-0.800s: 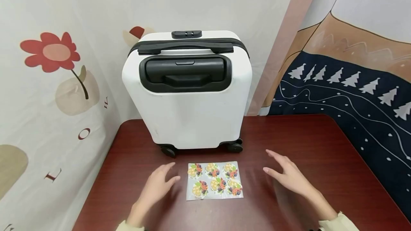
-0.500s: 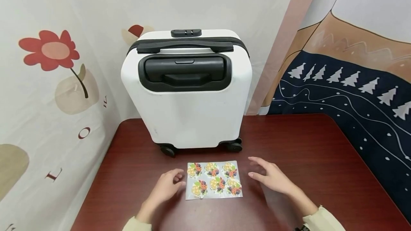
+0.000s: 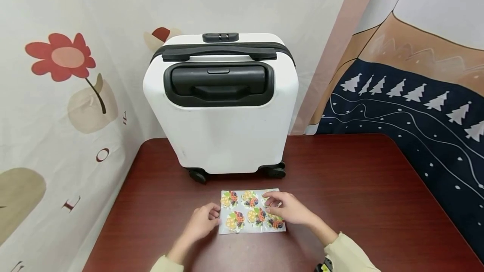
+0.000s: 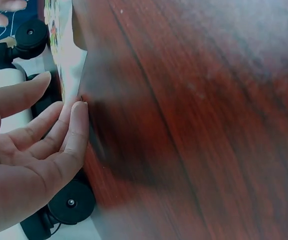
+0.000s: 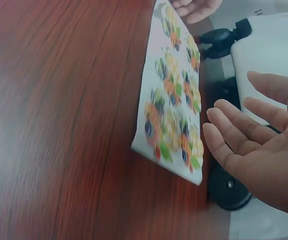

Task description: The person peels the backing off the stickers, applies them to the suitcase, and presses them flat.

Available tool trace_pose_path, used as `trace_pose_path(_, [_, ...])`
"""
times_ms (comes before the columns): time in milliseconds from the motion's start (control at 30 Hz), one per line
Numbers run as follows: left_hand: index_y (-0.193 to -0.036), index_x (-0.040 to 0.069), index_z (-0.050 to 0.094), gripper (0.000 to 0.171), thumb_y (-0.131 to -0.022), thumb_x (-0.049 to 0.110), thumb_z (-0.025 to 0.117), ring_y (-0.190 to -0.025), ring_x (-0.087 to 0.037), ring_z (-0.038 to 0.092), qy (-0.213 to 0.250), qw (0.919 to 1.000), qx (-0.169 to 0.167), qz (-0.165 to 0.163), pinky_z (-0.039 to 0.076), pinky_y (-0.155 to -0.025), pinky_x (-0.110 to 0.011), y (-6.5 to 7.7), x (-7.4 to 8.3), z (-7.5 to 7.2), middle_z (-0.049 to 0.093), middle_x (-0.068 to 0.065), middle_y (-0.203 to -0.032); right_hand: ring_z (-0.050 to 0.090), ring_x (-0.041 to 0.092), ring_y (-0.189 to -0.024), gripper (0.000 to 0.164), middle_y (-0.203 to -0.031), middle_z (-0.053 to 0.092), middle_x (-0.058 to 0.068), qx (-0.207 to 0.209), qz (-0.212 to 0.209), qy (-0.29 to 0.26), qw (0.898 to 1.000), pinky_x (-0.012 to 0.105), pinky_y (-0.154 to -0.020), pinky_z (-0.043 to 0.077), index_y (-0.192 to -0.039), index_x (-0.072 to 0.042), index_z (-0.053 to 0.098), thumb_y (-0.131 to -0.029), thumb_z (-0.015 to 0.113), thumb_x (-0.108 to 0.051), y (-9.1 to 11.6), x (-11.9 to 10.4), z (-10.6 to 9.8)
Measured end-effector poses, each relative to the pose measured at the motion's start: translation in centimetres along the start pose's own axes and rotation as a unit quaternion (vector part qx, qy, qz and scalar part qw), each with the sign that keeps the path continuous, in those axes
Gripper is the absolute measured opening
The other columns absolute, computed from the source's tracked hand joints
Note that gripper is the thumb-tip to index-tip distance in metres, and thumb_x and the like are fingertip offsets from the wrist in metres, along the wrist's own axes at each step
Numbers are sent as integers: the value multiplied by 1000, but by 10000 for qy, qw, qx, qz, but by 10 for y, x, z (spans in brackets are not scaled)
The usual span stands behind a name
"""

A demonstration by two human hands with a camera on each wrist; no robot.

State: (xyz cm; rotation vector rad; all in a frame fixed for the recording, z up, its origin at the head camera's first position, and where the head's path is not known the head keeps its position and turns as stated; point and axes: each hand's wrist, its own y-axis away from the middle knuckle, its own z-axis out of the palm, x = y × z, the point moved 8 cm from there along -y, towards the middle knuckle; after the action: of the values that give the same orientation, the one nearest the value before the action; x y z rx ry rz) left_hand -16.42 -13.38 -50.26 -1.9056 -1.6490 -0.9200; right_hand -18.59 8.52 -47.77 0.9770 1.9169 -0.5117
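Note:
A pale sheet of fruit stickers [image 3: 247, 227] lies flat on the table, printed with several round clusters of fruit. My left hand [image 3: 201, 223] is at its left edge; in the left wrist view the fingertips [image 4: 78, 112] meet the edge of the sheet, while the thumb stays apart from them. Over the right part of the sheet hovers my right hand [image 3: 290, 210], covering some of the upper right sticker. Seen from the right wrist, its fingers [image 5: 234, 125] are loosely bent, apart from the sheet [image 5: 142, 135], with nothing between them.
Behind the sheet stands a white suitcase [image 3: 227, 137] with black handles and wheels [image 3: 198, 176]. It rests on the dark red table [image 3: 340, 171]. Patterned cloths hang at the back and both sides.
My left hand has moved right to the sheet's left edge. My right hand has come leftward from the bare table to over the sheet's right part. The sheet has stayed in place.

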Motion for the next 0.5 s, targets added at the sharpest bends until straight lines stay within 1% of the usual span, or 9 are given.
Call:
trace_pose_path(133, [-92, -3, 61, 24, -70, -2, 69, -69, -15, 58, 11, 9998, 144, -132, 49, -64, -29, 1, -1, -1, 60, -4, -78, 59, 19, -84, 33, -96, 63, 12, -145, -33, -335, 9993, 27, -70, 48, -117, 6, 55, -87, 60, -6, -11, -4, 14])
trace_pose_path(233, [-93, -3, 61, 25, -70, -3, 69, -69, -15, 58, 40, 9996, 212, -197, 49, -65, -30, 1, -2, 0, 61, -4, -79, 59, 19, -84, 30, -95, 63, 13, -300, 16, -487, 9984, 25, -68, 48, -115, 6, 56, -86, 59, -3, -17, -4, 28])
trace_pose_path(367, [-95, -3, 61, 26, -70, -3, 68, -70, -15, 59, 156, 9993, 226, -271, 50, -66, -31, 1, -3, 3, 62, -5, -80, 59, 18, -84, 29, -93, 64, 13, -442, 72, -557, 9974, 23, -68, 48, -112, 8, 56, -85, 59, 0, -21, -2, 44])
trace_pose_path(500, [-95, -3, 61, 26, -70, -3, 67, -70, -16, 60, 245, 9988, 276, -313, 50, -66, -32, 0, -3, 4, 63, -5, -79, 61, 17, -83, 27, -92, 64, 12, -374, 113, -479, 9981, 23, -70, 48, -109, 8, 58, -83, 60, 1, -23, 2, 52])
